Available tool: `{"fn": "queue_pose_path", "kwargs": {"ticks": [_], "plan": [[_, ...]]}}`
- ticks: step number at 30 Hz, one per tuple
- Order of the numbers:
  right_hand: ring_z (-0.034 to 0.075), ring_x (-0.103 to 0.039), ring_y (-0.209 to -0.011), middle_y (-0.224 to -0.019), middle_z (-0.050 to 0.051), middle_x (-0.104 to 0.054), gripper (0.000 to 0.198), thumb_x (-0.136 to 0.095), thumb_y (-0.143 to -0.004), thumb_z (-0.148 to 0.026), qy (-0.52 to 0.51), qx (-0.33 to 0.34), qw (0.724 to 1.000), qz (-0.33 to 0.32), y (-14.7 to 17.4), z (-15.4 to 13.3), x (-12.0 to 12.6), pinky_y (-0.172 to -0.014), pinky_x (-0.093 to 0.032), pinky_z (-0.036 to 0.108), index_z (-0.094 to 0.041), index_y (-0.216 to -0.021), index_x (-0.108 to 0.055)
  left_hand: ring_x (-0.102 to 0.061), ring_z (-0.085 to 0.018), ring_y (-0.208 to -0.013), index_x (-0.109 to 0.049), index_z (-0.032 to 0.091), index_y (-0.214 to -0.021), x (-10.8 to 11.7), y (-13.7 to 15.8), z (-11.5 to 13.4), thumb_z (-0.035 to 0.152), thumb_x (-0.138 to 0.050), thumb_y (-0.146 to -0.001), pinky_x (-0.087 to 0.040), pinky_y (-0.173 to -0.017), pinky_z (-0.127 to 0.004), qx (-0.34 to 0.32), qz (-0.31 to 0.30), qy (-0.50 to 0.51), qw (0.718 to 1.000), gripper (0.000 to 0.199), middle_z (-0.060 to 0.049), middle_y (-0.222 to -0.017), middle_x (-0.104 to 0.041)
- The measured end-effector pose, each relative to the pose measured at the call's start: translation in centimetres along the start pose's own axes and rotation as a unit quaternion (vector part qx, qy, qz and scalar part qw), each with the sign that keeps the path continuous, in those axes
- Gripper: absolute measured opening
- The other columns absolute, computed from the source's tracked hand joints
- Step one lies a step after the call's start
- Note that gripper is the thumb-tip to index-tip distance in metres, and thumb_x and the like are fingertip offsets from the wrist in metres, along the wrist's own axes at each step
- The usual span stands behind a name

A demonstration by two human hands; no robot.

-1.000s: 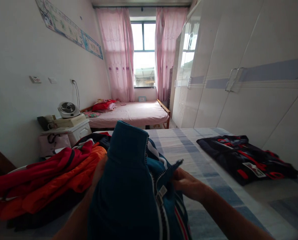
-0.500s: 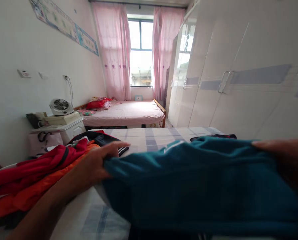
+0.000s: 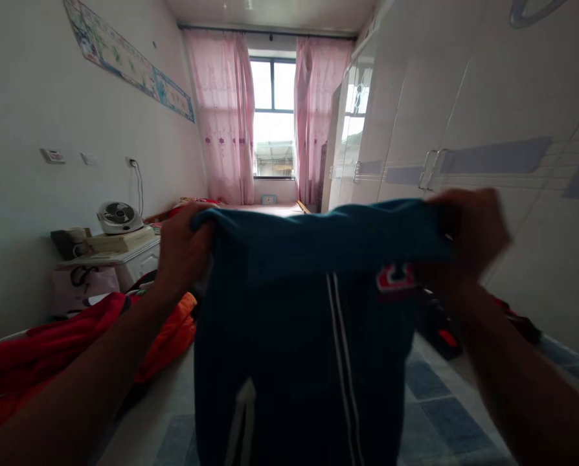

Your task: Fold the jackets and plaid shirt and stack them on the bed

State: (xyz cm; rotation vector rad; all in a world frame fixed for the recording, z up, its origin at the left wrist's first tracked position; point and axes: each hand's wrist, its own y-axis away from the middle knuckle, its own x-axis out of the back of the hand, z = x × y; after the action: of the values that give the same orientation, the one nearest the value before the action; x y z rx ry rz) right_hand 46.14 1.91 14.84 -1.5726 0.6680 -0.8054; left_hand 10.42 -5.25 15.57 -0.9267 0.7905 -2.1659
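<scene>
A teal jacket point(image 3: 299, 336) hangs upright before me, stretched between both hands. White-edged lines run down its front, and a red-and-white letter patch point(image 3: 396, 278) sits near its upper right. My left hand point(image 3: 185, 243) is closed on the garment's upper left corner. At the opposite corner my right hand point(image 3: 474, 226) grips the cloth, slightly blurred, with some fingers hidden by the fabric. The jacket's lower end drops out of the picture.
Below lies a bed with a blue-and-white checked sheet point(image 3: 435, 414). Red clothing point(image 3: 76, 336) and an orange garment point(image 3: 173, 330) are heaped at left, dark clothes point(image 3: 440, 323) at right. A fan point(image 3: 119, 217) tops the bedside cabinet; white wardrobes point(image 3: 503, 194) line the right wall.
Both hands have risen and the jacket with them; it now hangs down, showing its front lines and patch. The camera view has tilted up slightly.
</scene>
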Motion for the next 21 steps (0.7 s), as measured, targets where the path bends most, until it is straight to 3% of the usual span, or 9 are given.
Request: {"fn": "queue_pose_path", "kwargs": {"ticks": [2,4,5,7,9,11,14,17,21], "plan": [[0.019,-0.055,-0.086,-0.099,0.007,-0.057,0.022,-0.046,-0.087,-0.025,-0.026,-0.023,0.999,-0.005,-1.9,0.5,-4.4,-0.076,-0.047,0.036,-0.02,-0.107,-0.055,-0.045,-0.028,-0.121,-0.058,0.021,-0.117,-2.7,-3.9,-0.9,0.046,-0.043,-0.088,-0.032,-0.101,-0.047,0.009,0.01,-0.029,0.999,0.041,-0.005,-0.124,-0.058],[0.017,-0.055,-0.077,-0.107,0.009,-0.056,0.032,-0.047,-0.086,-0.028,-0.067,-0.097,0.991,-0.065,-1.5,1.2,-8.1,-0.072,-0.048,0.036,-0.019,-0.116,-0.05,-0.035,-0.035,-0.13,-0.054,0.016,-0.123,-4.7,-6.1,-3.0,0.045,-0.056,-0.081,-0.026,-0.104,-0.051,0.032,-0.012,-0.037,0.999,0.051,-0.01,-0.134,-0.05],[0.018,-0.056,-0.077,-0.114,0.012,-0.054,0.039,-0.05,-0.083,-0.031,-0.074,-0.158,0.978,-0.114,-0.3,1.7,-9.4,-0.076,-0.048,0.038,-0.017,-0.12,-0.048,-0.033,-0.036,-0.131,-0.053,0.014,-0.123,-5.4,-6.2,-4.5,0.043,-0.06,-0.077,-0.027,-0.105,-0.051,0.045,-0.032,-0.035,0.998,0.055,-0.011,-0.134,-0.05],[0.019,-0.058,-0.088,-0.125,0.015,-0.05,0.046,-0.053,-0.079,-0.029,-0.081,-0.29,0.927,-0.224,3.7,2.8,-10.8,-0.091,-0.044,0.038,-0.015,-0.123,-0.047,-0.04,-0.037,-0.127,-0.057,0.014,-0.117,-6.2,-4.7,-7.7,0.04,-0.065,-0.07,-0.032,-0.103,-0.048,0.077,-0.082,-0.024,0.993,0.054,-0.013,-0.129,-0.055],[0.022,-0.059,-0.092,-0.117,0.016,-0.056,0.038,-0.056,-0.073,-0.023,-0.088,-0.336,0.897,-0.275,9.0,3.8,-10.6,-0.093,-0.043,0.039,-0.014,-0.109,-0.057,-0.053,-0.035,-0.115,-0.063,0.019,-0.102,-6.5,-1.1,-11.0,0.042,-0.068,-0.063,-0.041,-0.095,-0.045,0.121,-0.14,-0.007,0.983,0.045,-0.012,-0.119,-0.062],[0.023,-0.061,-0.087,-0.1,0.014,-0.063,0.025,-0.059,-0.067,-0.018,-0.094,-0.389,0.861,-0.314,14.1,4.7,-9.4,-0.089,-0.045,0.039,-0.014,-0.092,-0.061,-0.062,-0.036,-0.098,-0.065,0.02,-0.086,-6.5,3.4,-13.6,0.045,-0.07,-0.057,-0.047,-0.085,-0.045,0.184,-0.195,0.009,0.963,0.039,-0.011,-0.094,-0.069],[0.021,-0.063,-0.073,-0.072,0.007,-0.064,0.007,-0.058,-0.068,-0.022,-0.123,-0.469,0.795,-0.365,19.0,5.1,-7.5,-0.077,-0.05,0.037,-0.018,-0.075,-0.059,-0.067,-0.033,-0.071,-0.062,0.018,-0.072,-6.0,9.5,-15.3,0.05,-0.07,-0.052,-0.052,-0.061,-0.042,0.288,-0.274,0.054,0.916,0.039,-0.005,-0.06,-0.063],[0.018,-0.064,-0.064,-0.07,0.003,-0.066,0.013,-0.06,-0.069,-0.026,-0.201,-0.527,0.721,-0.402,20.3,4.3,-7.1,-0.065,-0.053,0.033,-0.02,-0.081,-0.06,-0.069,-0.027,-0.065,-0.061,0.016,-0.079,-5.9,12.6,-14.7,0.045,-0.071,-0.06,-0.055,-0.057,-0.037,0.366,-0.314,0.126,0.867,0.037,-0.005,-0.065,-0.066],[0.02,-0.069,-0.082,-0.09,0.006,-0.071,0.025,-0.069,-0.064,-0.028,-0.365,-0.577,0.604,-0.411,19.7,2.2,-8.7,-0.079,-0.055,0.033,-0.019,-0.087,-0.063,-0.071,-0.02,-0.08,-0.058,0.015,-0.082,-7.9,13.1,-13.1,0.02,-0.073,-0.068,-0.057,-0.071,-0.025,0.478,-0.276,0.325,0.768,0.021,-0.01,-0.083,-0.07]]}}
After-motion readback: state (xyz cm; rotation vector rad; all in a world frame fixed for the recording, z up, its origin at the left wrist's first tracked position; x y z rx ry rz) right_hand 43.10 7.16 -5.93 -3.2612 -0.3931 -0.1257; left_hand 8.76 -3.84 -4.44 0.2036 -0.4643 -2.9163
